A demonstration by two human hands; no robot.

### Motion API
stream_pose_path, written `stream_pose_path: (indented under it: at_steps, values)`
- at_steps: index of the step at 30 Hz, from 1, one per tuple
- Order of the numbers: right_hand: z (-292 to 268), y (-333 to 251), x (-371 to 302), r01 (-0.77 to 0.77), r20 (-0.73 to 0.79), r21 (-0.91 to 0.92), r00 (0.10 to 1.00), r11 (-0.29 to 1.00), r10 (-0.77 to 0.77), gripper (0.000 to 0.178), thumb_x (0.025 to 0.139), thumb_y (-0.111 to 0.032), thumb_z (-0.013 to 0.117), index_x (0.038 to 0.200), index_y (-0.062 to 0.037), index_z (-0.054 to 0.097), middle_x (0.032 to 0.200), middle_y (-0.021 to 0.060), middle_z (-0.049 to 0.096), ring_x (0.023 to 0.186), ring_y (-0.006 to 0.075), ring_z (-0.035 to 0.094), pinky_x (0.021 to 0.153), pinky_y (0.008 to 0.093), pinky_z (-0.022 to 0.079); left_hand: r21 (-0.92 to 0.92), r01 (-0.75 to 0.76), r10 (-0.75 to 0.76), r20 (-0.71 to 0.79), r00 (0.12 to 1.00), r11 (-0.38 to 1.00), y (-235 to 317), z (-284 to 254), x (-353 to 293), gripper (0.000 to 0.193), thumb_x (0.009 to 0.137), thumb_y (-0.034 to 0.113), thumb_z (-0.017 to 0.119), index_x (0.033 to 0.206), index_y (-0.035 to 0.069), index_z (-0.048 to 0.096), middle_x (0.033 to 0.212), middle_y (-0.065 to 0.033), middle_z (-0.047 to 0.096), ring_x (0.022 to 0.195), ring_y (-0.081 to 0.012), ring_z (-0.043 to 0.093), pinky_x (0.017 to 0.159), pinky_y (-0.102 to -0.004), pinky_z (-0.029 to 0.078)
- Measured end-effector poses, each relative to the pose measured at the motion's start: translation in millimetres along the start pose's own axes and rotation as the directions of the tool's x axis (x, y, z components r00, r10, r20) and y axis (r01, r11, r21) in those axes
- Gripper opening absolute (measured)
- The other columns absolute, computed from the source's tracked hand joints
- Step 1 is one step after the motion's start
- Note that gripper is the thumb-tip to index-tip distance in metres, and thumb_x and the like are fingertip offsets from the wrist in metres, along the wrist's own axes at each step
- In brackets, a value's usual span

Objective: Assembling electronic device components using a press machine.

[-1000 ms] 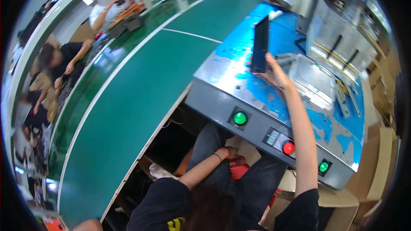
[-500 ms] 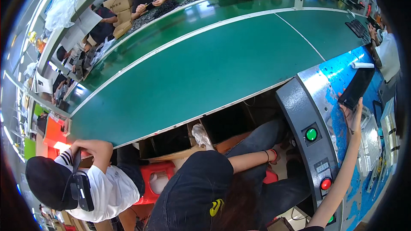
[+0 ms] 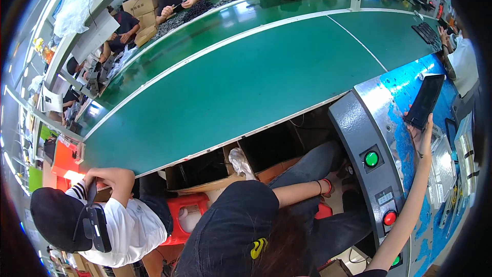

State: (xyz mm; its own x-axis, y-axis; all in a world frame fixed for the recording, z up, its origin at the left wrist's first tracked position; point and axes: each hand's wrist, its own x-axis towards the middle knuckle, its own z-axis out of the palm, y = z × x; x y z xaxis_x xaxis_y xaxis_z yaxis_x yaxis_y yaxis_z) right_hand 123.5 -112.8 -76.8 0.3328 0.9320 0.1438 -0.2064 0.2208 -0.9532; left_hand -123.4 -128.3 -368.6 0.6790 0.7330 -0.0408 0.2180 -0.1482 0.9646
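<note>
At the right, over the blue-topped machine table, my right hand is closed on the lower end of a long, flat black rectangular piece. Its dark face is turned up toward me, and its exact kind is unclear. The far end of the piece overlaps a short white roll. My left hand, with a red band at the wrist, hangs low by my legs, away from the table. Its fingers are mostly hidden in shadow.
A grey control panel with a green button and a red button edges the table. Metal fixtures lie right of my forearm. A green conveyor belt stretches ahead. A co-worker in a black cap sits at left; open cartons stand underneath.
The black piece has turned slightly in my right hand, showing more of its flat face and covering more of the white roll. My left hand stays where it was.
</note>
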Motion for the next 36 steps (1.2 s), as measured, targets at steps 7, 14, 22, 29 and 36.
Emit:
stream_pose_path:
  at_steps: [7,14,22,29,36]
  values:
    - [7,-4,-4,0.024,-0.024,0.018,0.999,1.0,-0.024,0.068,0.095,-0.059,0.037,0.132,-0.0019,0.047,0.117,0.0115,0.062,0.1,0.0192,0.062,0.085,0.0295,0.051,-0.065,-0.091,0.094,0.048,0.994,0.994,11,-2,-3,0.065,0.083,0.025,0.066,0.141,0.012,0.039,0.133,-0.006,0.053,0.116,-0.0267,0.051,0.096,-0.0375,0.043]
    - [8,-1,-2,0.045,-0.07,0.04,0.997,0.998,-0.042,0.067,0.095,-0.056,0.041,0.133,-0.0012,0.044,0.128,0.0124,0.054,0.109,0.0227,0.059,0.082,0.0299,0.055,0.021,-0.246,0.24,0.168,0.956,0.969,-6,-6,6,0.059,0.086,0.026,0.062,0.139,0.011,0.04,0.133,-0.0083,0.052,0.114,-0.0256,0.052,0.096,-0.0361,0.043]
    - [1,-1,-1,0.031,-0.015,0.037,0.999,0.999,-0.031,0.069,0.095,-0.058,0.039,0.133,-0.0001,0.045,0.12,0.0125,0.059,0.104,0.0204,0.061,0.084,0.0287,0.054,0.326,-0.002,-0.089,0.264,0.96,0.945,23,-18,14,0.06,0.085,0.036,0.061,0.135,0.007,0.044,0.118,-0.0184,0.061,0.099,-0.0331,0.061,0.085,-0.0377,0.05]
    - [7,-2,-2,-0.001,-0.02,0.016,1.0,1.0,0.001,0.07,0.095,-0.058,0.038,0.134,-0.0007,0.045,0.12,0.0137,0.06,0.106,0.0208,0.061,0.086,0.0282,0.053,0.117,0.029,-0.03,0.001,1.0,0.993,36,-18,7,0.065,0.082,0.039,0.064,0.133,0.004,0.046,0.113,-0.02,0.062,0.098,-0.0364,0.061,0.082,-0.0402,0.051]
    - [9,-2,-4,0.009,-0.06,-0.025,0.998,1.0,-0.01,0.068,0.095,-0.057,0.039,0.134,-0.0012,0.044,0.121,0.0149,0.06,0.11,0.0195,0.059,0.089,0.029,0.051,0.14,-0.021,0.009,0.086,0.996,0.99,25,-14,13,0.056,0.081,0.026,0.067,0.129,0.003,0.051,0.114,-0.0183,0.063,0.099,-0.032,0.062,0.081,-0.0366,0.05]
